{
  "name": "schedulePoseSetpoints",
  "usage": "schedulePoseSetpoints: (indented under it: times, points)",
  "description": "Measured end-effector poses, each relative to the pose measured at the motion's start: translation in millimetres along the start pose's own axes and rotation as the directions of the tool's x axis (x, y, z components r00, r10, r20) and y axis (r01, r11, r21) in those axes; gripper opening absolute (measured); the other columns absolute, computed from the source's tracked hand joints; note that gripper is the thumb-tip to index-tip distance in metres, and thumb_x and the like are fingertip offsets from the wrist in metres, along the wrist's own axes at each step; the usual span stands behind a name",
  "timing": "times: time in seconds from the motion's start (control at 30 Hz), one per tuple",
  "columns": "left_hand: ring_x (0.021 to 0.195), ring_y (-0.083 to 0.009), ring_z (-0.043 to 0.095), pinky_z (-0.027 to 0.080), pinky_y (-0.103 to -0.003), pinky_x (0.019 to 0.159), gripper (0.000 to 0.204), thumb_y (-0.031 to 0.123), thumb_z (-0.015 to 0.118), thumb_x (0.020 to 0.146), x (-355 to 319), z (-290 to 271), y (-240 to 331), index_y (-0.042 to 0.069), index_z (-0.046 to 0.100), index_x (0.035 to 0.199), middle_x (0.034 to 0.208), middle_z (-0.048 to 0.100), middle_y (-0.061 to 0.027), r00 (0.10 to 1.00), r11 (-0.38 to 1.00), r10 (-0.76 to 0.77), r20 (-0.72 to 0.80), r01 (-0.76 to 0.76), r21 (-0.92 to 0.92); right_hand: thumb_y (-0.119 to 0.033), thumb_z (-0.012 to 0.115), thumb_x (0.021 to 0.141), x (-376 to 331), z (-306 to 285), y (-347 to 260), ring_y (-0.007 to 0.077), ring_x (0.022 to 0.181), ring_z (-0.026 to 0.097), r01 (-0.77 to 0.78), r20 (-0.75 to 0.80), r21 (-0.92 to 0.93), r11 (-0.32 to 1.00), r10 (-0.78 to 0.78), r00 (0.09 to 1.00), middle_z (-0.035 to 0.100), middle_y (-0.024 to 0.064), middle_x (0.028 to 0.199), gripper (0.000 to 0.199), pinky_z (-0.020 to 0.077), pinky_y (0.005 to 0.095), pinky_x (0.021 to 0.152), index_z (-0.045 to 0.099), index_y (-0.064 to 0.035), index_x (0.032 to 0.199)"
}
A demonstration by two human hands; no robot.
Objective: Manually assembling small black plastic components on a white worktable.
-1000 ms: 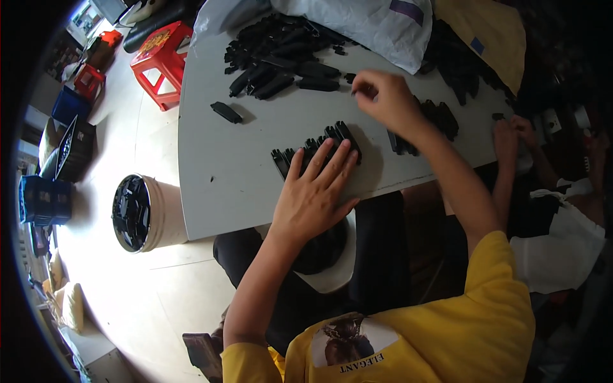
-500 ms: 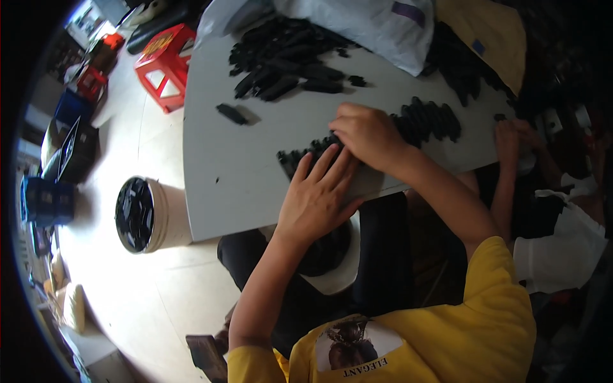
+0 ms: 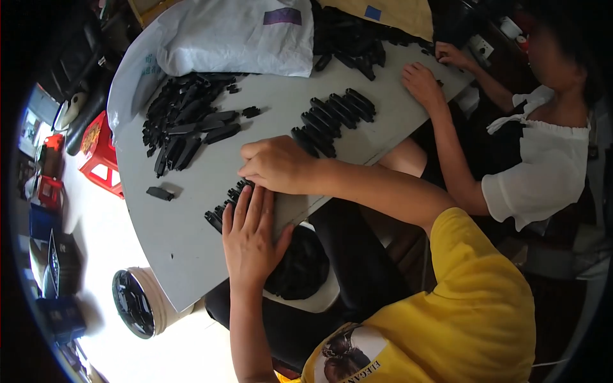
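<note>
Near the table's (image 3: 153, 236) front edge, your left hand (image 3: 249, 242) lies flat across the black parts (image 3: 213, 221), likely keeping them aligned, while your right hand (image 3: 281, 165) curls at its fingertips, any grip hidden.

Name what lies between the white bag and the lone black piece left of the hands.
In the head view, a heap of black pieces lies between the white bag and the lone black piece.
</note>
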State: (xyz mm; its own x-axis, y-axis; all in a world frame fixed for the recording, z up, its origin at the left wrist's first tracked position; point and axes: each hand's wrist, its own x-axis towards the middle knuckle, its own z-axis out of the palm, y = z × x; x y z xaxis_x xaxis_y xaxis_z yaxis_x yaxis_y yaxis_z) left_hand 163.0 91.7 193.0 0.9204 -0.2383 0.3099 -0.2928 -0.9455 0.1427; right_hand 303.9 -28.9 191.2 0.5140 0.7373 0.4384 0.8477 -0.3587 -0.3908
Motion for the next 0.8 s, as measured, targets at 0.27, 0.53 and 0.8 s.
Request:
schedulePoseSetpoints:
  times: [0.27, 0.53, 0.8]
  points:
    - [0.132, -0.0252, 0.041, 0.033, -0.045, 0.106, 0.068, 0.037, 0.067, 0.079, 1, -7, -2, 0.008, 0.047, 0.137, 0.142, 0.046, -0.0069, 0.999, 1.000, -0.021, 0.047, 0.022, -0.014, -0.015, 0.069, 0.078, 3, -7, -1, 0.0251, 0.070, 0.061, 0.033, -0.048, -0.090, 0.995, -0.038, 0.998, 0.059, 0.0052, 0.075, 0.008, 0.0483, 0.0365, 0.058, 0.072, -0.0115, 0.084]
    - [0.132, -0.0238, 0.041, 0.033, -0.045, 0.106, 0.072, 0.038, 0.068, 0.078, -1, -5, -5, 0.010, 0.045, 0.140, 0.142, 0.045, -0.0055, 0.999, 0.999, -0.019, 0.040, 0.021, -0.040, -0.014, 0.070, 0.078, 7, -9, -1, 0.0253, 0.068, 0.061, 0.071, 0.042, -0.132, 0.989, -0.066, 0.997, 0.057, 0.0058, 0.074, 0.009, 0.0481, 0.0365, 0.057, 0.071, -0.0095, 0.086]
    - [0.132, -0.0266, 0.040, 0.032, -0.046, 0.106, 0.070, 0.035, 0.068, 0.078, 4, -7, -1, 0.008, 0.045, 0.139, 0.142, 0.045, -0.0074, 0.999, 0.998, -0.008, 0.040, 0.010, -0.062, -0.015, 0.069, 0.078, 2, -13, 0, 0.0248, 0.075, 0.063, -0.041, 0.103, -0.094, 0.995, 0.050, 0.993, 0.059, 0.0055, 0.082, 0.012, 0.0499, 0.0370, 0.063, 0.072, -0.0118, 0.090]
